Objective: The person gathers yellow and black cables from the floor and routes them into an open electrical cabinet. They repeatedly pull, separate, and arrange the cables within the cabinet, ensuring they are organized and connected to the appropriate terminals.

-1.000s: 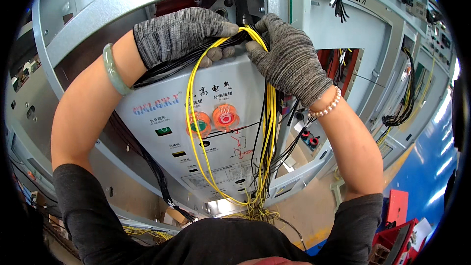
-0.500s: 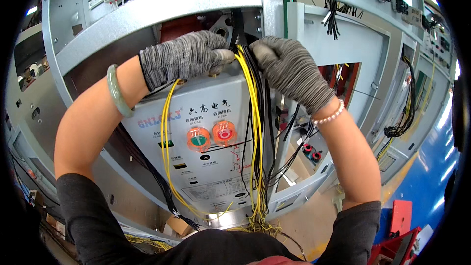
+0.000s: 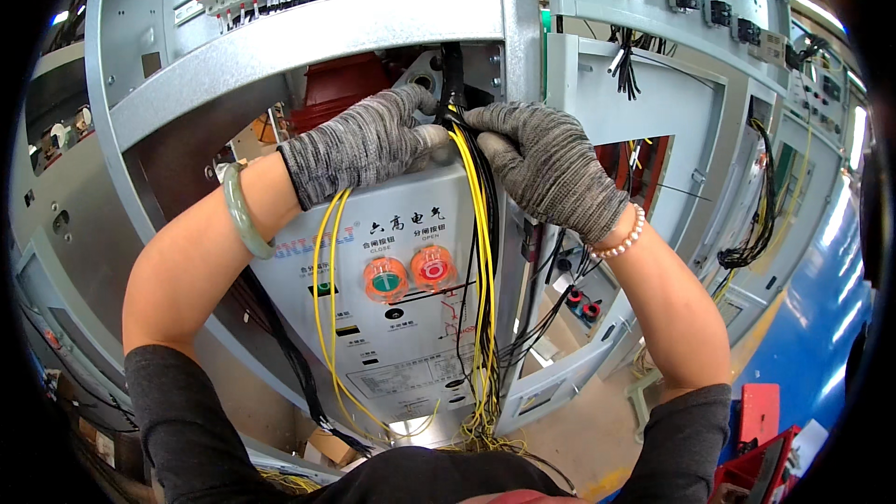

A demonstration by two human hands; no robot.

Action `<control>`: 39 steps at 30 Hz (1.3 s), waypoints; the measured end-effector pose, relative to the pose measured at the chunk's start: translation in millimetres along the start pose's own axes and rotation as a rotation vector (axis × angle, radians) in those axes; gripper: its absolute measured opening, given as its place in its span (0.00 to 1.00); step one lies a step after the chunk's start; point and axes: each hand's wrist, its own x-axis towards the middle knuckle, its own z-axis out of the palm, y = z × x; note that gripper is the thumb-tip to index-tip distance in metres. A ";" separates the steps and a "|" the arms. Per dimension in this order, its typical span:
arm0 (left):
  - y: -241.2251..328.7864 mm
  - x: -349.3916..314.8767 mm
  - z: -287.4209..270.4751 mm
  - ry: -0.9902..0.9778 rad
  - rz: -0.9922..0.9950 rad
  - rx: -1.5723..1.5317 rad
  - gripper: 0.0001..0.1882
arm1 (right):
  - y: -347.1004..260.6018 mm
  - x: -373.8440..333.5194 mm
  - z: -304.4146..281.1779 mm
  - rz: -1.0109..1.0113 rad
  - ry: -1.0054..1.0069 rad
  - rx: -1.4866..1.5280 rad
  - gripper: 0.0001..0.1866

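A metal crossbeam [image 3: 327, 51] is barring passage above the left grip [image 3: 373, 142]; a yellow wire loop [image 3: 332, 261] is hanging below it, a wire bundle [image 3: 486, 243] beside the right grip [image 3: 555, 163], leaving a gap between.

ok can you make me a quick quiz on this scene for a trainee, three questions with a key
1. Multiple choice: what colours are the wires running down from between the left hand and the right hand?
a) red and blue
b) yellow and black
c) green and white

2. True or false: on the grey panel, the green button sits to the left of the red button.

3. Fill in: the green bangle is on the person's ____ arm.

Key: 1. b; 2. true; 3. left
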 end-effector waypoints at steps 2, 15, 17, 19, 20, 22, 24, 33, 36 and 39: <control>-1.8 -0.2 0.4 0.001 0.022 0.006 0.17 | -3.2 -2.1 -4.1 -0.016 -0.043 0.063 0.12; -6.9 6.3 -0.8 -0.021 0.018 0.200 0.20 | 8.3 5.3 19.1 -0.044 0.114 0.007 0.17; -10.0 8.0 1.2 0.002 0.029 0.212 0.21 | 8.8 5.6 22.8 -0.011 0.145 0.055 0.16; -17.4 7.1 2.5 0.039 0.071 0.133 0.23 | 8.4 5.8 22.9 0.002 0.159 0.086 0.15; -19.4 7.0 3.1 0.048 0.089 0.166 0.23 | 7.7 5.7 21.1 0.000 0.154 0.090 0.14; -19.7 7.4 3.8 0.069 0.129 0.226 0.23 | 7.1 6.2 18.4 0.005 0.137 0.107 0.13; -23.5 8.5 3.4 0.060 0.135 0.190 0.23 | 6.2 6.7 17.4 0.014 0.115 0.141 0.13; -11.9 -3.0 2.6 0.065 0.204 0.276 0.22 | 2.1 -5.2 13.1 -0.056 0.128 0.015 0.12; -16.2 -2.7 2.8 0.077 0.219 0.293 0.20 | -2.3 -5.4 6.7 -0.023 0.084 0.009 0.10; -9.9 -4.3 3.3 0.068 0.168 0.278 0.20 | -11.3 4.2 -2.7 0.077 0.009 -0.048 0.13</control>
